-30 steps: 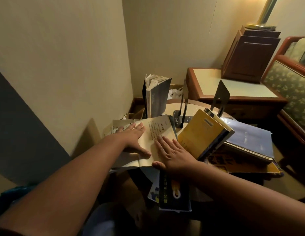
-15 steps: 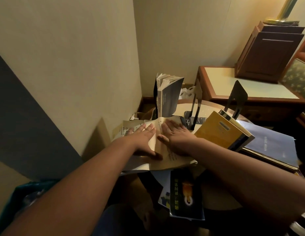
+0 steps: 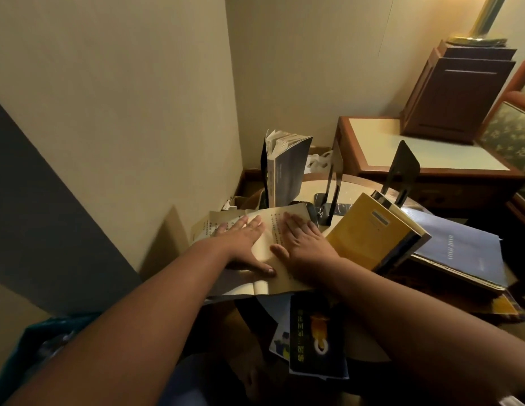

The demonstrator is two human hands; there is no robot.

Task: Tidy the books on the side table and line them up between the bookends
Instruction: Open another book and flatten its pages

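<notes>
An open book with cream pages (image 3: 264, 247) lies flat on the round side table (image 3: 314, 186), near its left edge. My left hand (image 3: 243, 241) rests flat on its left page and my right hand (image 3: 305, 244) lies flat on its right page, fingers spread. Behind them a dark grey book (image 3: 287, 171) stands upright with fanned pages. Two black metal bookends (image 3: 333, 183) (image 3: 402, 171) stand further right. A yellow book (image 3: 369, 230) leans tilted against the right bookend, over a blue book (image 3: 457, 247). A dark book with a yellow picture (image 3: 314, 338) overhangs the table's near edge.
The wall (image 3: 123, 127) runs close along the left. A square wooden table (image 3: 425, 148) with a dark wooden box (image 3: 457, 92) and a brass lamp pole stands behind on the right. An upholstered chair (image 3: 516, 127) is at the far right. A teal bag (image 3: 35, 347) sits at the lower left.
My right hand moved up from the lower edge of the open book onto its right page, next to the left hand. Both hands now lie flat on the pages.
</notes>
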